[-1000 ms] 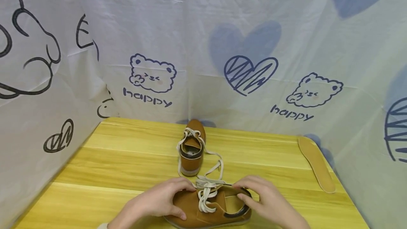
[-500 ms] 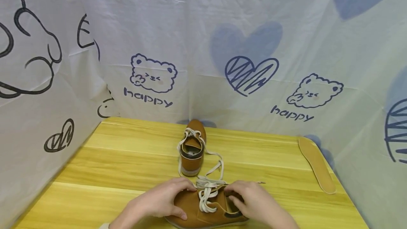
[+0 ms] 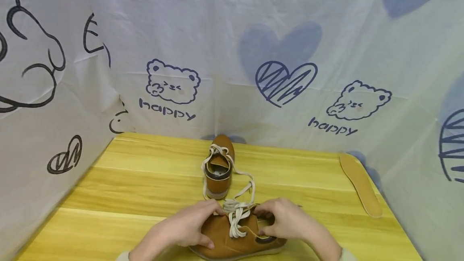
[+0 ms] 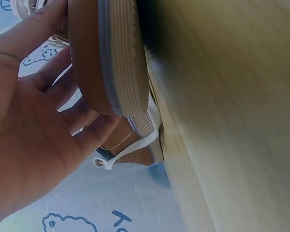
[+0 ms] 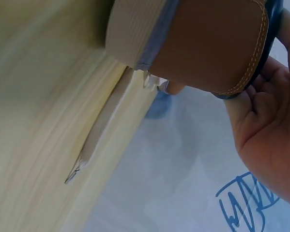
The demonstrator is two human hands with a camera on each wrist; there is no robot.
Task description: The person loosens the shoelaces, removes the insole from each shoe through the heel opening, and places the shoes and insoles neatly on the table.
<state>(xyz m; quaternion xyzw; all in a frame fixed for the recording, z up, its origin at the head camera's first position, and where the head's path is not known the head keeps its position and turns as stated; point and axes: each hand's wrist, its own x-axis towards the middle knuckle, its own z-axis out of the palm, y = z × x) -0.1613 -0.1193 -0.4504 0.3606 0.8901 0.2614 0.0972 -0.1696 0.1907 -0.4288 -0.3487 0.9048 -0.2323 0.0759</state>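
Note:
A brown shoe [image 3: 217,237] with cream laces [image 3: 237,222] lies sideways at the table's front, toe to the left. My left hand [image 3: 185,222] grips its toe, thumb on the near side and fingers on the far side. At the shoe's opening, my right hand [image 3: 288,218] holds the collar, with thumb and forefinger at opposite edges and tips partly hidden inside. The left wrist view shows the toe and ribbed sole [image 4: 128,58] beside my palm. In the right wrist view, the heel [image 5: 207,46] has my fingers behind its dark collar.
A second brown shoe [image 3: 218,186] stands behind, toe toward the back cloth, its loose lace trailing to the right. A tan insole [image 3: 362,188] lies at the table's right edge. Printed cloth [image 3: 232,104] encloses the wooden table [image 3: 145,172].
My right hand moved left and deeper into the shoe's opening, then spread thumb and forefinger apart at the collar. My left hand keeps its hold on the toe.

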